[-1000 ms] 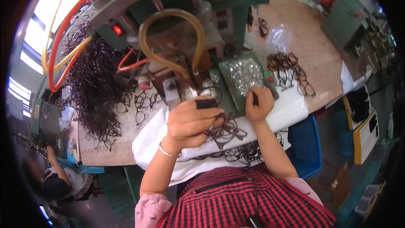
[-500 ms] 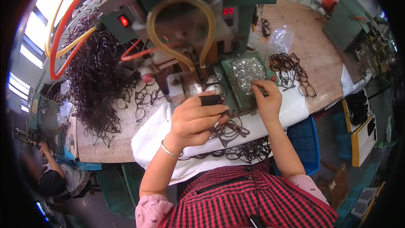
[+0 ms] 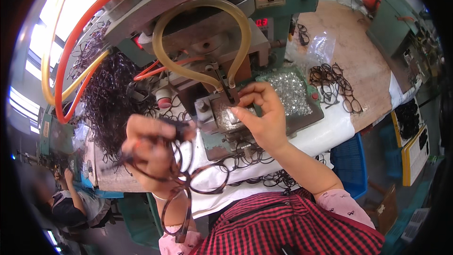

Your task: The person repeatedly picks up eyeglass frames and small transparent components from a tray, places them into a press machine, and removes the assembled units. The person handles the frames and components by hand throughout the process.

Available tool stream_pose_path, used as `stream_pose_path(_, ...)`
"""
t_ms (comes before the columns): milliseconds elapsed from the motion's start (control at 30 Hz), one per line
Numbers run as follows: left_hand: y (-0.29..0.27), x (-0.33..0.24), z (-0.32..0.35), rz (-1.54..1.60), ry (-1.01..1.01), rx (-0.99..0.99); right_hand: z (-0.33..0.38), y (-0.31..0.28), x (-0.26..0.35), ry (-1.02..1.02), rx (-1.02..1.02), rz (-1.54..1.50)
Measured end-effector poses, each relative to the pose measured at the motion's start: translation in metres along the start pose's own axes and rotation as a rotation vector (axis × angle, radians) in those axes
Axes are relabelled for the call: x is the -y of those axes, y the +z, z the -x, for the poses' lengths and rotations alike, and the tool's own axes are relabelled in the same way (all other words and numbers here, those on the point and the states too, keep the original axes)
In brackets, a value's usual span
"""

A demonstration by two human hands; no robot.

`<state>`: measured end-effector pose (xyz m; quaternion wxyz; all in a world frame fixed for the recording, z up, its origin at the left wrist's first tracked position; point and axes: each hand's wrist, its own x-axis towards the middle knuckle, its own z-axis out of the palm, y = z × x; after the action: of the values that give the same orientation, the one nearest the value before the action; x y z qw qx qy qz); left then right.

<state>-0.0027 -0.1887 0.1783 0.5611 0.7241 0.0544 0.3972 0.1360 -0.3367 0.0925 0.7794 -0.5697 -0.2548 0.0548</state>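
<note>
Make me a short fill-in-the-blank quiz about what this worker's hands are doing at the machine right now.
1. The left hand holds a dark ____ frame.
2. The right hand reaches to the machine's small fixture, just below the looped ____-coloured hose.
3. The tray right of that hand is heaped with tiny ____ metal parts.

Missing words: eyeglass; yellowish; silvery

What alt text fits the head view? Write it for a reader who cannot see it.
The person's left hand lifts dark eyeglass frames toward the camera while the right hand reaches to the metal fixture of a green bench machine. A tray of small silver parts sits beside it, with heaps of dark frames on the bench.
</note>
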Motion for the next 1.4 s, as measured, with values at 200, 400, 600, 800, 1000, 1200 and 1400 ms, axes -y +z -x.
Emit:
stream_pose_path(200, 0.017, 0.034, -0.023, 0.417, 0.216, -0.015, 0.003, 0.005, -0.006, 0.078, -0.052, -0.212)
stream_pose_path(400, 0.018, 0.020, -0.011, 0.415, 0.141, 0.065, 0.011, -0.001, 0.014, 0.096, 0.006, -0.089)
stream_pose_path(600, 0.037, 0.016, 0.020, -0.075, 0.328, 0.157, 0.033, -0.049, 0.055, 0.104, 0.352, -0.047)
stream_pose_path(800, 0.082, 0.014, 0.000, -0.216, 0.697, 0.302, 0.061, -0.053, 0.094, 0.233, 0.425, 0.007)
stream_pose_path(1000, 0.141, 0.009, 0.005, -0.183, 0.743, 0.518, 0.087, -0.094, 0.112, 0.137, 0.038, -0.536)
stream_pose_path(1200, 0.204, -0.024, 0.013, -0.058, 0.775, 0.746, 0.103, -0.140, 0.134, -0.088, -0.248, -0.498)
stream_pose_path(1400, 0.219, -0.031, 0.026, -0.035, 0.884, 0.866, 0.125, -0.175, 0.149, 0.052, -0.244, -0.641)
